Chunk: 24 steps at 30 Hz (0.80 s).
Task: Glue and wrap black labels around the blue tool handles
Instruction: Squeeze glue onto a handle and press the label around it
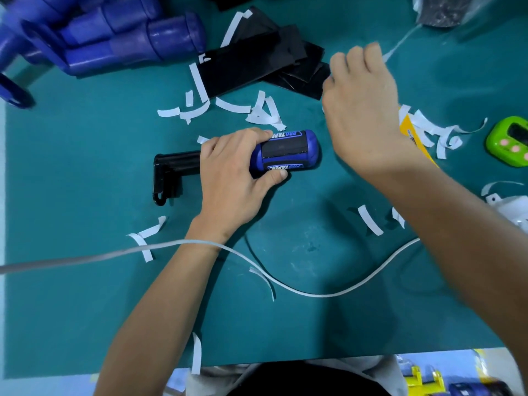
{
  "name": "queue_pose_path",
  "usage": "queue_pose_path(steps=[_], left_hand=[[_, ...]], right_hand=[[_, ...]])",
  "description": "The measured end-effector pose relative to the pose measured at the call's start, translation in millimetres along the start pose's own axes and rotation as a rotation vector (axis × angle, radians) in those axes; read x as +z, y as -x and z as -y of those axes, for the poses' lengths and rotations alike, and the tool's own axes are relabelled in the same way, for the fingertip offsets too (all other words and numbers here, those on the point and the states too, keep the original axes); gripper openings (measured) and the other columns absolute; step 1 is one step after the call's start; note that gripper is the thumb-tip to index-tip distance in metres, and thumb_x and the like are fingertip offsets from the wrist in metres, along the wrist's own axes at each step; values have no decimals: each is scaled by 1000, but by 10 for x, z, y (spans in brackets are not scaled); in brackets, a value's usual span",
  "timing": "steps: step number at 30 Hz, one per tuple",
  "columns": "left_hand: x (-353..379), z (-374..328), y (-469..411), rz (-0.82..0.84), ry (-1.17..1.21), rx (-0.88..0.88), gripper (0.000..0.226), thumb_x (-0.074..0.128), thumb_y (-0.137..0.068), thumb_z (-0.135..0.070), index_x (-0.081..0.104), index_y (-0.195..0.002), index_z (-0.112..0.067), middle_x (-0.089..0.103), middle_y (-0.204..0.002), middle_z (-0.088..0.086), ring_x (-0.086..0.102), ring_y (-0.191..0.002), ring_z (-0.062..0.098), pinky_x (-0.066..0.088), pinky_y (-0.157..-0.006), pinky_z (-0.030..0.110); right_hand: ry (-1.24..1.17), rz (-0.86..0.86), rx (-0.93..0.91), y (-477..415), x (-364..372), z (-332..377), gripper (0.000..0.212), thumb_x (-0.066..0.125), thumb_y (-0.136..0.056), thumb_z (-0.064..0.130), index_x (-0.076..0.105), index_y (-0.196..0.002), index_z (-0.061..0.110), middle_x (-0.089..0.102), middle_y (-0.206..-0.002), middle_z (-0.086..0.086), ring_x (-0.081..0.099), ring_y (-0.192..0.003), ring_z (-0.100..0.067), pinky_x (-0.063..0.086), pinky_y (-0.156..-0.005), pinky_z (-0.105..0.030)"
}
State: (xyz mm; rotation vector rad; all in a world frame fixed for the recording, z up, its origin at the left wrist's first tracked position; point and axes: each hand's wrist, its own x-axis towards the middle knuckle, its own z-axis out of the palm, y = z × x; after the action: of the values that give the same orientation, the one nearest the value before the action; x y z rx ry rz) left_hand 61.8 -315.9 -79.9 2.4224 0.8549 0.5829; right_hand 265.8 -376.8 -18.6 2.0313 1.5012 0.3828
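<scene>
Near edge: one white strip (196,352) hangs over it. Just beyond, white cable (85,256) runs in from left edge across the table (85,310), over L wrist, then loops toward right edge.

Mid-table: L hand (228,178) grips handle (285,150), thumb on near side, fingers over the top. Handle lies on its side, rounded end toward right edge, black patch on upper face btwn two printed bands. Black bracket (168,172) sticks out of the fist toward left edge. More strips scattered round it.

Further back: R hand (360,110), back to camera, fingers curled down at right end of labels (257,67) stack. Blurred, can't tell if it pinches anything.

Right edge: green timer (511,141), yellow card (408,127) under strips. Far left corner: pile of spare handles (128,32). Far right corner: plastic bag (445,10).
</scene>
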Motion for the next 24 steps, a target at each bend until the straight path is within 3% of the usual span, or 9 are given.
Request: queue_pose_path(steps=[3,6,8,10,12,15,19,22,24], left_hand=[[3,3,-2,-5,4,5,55,83,-76,-51,62,-119,-25,69,-119,-15,60,-109,15,25,-96,26],[14,9,-1,-8,10,4,55,81,-76,-53,61,-120,-26,69,-118,-14,60,-108,15,27,-96,28],[12,2,-4,-7,13,5,55,81,-77,-55,59,-120,-28,69,-117,-14,60,-106,16,28,-95,30],[5,0,-8,-13,16,8,54,81,-77,-55,57,-119,-30,70,-115,-14,60,-103,16,30,-94,31],[7,0,-14,-15,14,7,54,80,-77,-57,55,-118,-32,70,-115,-15,60,-103,15,30,-94,31],[22,19,-16,-15,2,-6,55,79,-76,-59,61,-119,-29,69,-115,-16,61,-105,15,27,-95,28],[36,26,-10,-22,-6,-14,56,82,-75,-56,61,-120,-28,70,-119,-17,61,-107,14,30,-97,30],[39,18,-8,-29,1,-19,57,84,-74,-55,61,-119,-29,70,-118,-17,61,-107,13,29,-97,28],[31,11,-9,-38,2,-25,59,87,-72,-55,62,-118,-29,70,-117,-17,61,-107,13,27,-97,26]], right_hand=[[92,-24,-96,60,-98,34,43,47,-94,28,60,-132,13,49,-122,-11,48,-120,-32,28,-121,-39],[64,-72,-144,158,-211,39,45,41,-89,18,59,-129,8,49,-121,-14,46,-123,-36,21,-124,-43],[-244,-194,-170,244,-201,14,46,33,-86,9,57,-125,1,52,-122,-16,46,-124,-40,14,-125,-45],[-705,-367,-133,401,-221,-4,39,37,-88,1,63,-116,-3,62,-118,-17,53,-115,-40,29,-116,-45],[-1146,-535,32,628,-233,87,37,43,-86,-9,71,-110,-3,70,-112,-14,60,-105,-35,46,-99,-40],[-1502,-446,289,869,-184,392,40,65,-85,-9,73,-121,7,70,-124,-3,64,-111,-21,49,-102,-29],[-1660,-256,354,905,-56,723,62,81,-84,5,57,-141,9,53,-151,-3,45,-144,-18,33,-121,-29],[-1715,-314,444,889,15,778,49,84,-81,7,59,-123,12,51,-151,4,43,-146,-10,36,-116,-24],[-1618,-422,498,905,47,739,35,85,-78,8,62,-104,12,50,-147,9,47,-143,-15,37,-114,-24]])
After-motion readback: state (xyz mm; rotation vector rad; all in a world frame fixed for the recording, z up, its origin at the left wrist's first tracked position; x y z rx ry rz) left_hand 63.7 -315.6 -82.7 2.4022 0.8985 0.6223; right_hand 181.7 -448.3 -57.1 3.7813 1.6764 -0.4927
